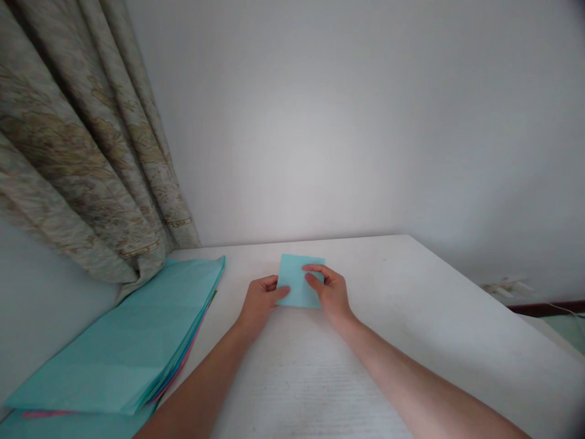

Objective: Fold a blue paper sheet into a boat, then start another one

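A small folded light-blue paper (297, 280) lies on the white table (411, 317) in front of me. My left hand (259, 300) grips its lower left edge, thumb on top and fingers curled. My right hand (329, 291) rests on the paper's right side, with its fingers pressed down on the sheet's top face. Both forearms reach in from the bottom of the view.
A stack of light-blue sheets (132, 341) with pink and green edges showing lies at the table's left. A patterned curtain (77, 152) hangs at the far left. A plain wall (342, 122) rises behind the table. The table's right edge slants toward a cable (562, 308).
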### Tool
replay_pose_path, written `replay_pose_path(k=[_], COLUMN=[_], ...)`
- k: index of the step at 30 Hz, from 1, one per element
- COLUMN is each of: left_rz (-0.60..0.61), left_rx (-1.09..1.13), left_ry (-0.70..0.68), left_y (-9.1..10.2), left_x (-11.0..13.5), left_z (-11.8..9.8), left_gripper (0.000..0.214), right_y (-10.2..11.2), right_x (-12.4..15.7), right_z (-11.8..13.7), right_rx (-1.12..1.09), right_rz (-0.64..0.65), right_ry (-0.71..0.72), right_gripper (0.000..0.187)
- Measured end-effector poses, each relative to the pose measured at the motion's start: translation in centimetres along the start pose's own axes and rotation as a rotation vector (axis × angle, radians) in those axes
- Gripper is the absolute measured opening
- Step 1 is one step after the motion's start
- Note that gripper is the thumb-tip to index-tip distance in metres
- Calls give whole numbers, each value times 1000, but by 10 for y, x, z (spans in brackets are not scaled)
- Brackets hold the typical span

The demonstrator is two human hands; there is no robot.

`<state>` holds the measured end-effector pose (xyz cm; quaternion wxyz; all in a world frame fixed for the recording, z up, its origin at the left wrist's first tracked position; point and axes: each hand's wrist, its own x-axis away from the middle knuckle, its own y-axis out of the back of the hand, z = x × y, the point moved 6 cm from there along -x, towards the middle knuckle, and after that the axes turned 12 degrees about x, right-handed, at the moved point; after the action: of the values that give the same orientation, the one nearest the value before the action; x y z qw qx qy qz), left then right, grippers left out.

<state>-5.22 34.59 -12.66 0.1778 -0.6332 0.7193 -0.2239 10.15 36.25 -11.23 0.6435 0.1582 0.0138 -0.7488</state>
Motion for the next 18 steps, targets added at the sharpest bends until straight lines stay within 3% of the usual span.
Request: replay_pose_path(k=[3, 8, 11, 14, 18], left_rz=[10, -134, -164, -73, 31], left_rx=[-22, 224, 316, 364, 359], left_ry=[39, 62, 134, 270, 386], left_y=[-2, 3, 3, -3, -11], left_x=[1, 1, 2, 5, 12], left_z=[3, -4, -3, 4, 11], left_gripper=[24, 23, 15, 9, 12], right_y=[-5, -6, -9, -21, -28], right_x=[2, 3, 3, 8, 15], right_z=[1, -1, -1, 8, 15], right_rx=[-97, -367, -384, -318, -278], right_rz=[69, 92, 142, 328, 453], right_ry=[-23, -170, -187, -99, -20], right_gripper=[27, 60, 54, 33, 31])
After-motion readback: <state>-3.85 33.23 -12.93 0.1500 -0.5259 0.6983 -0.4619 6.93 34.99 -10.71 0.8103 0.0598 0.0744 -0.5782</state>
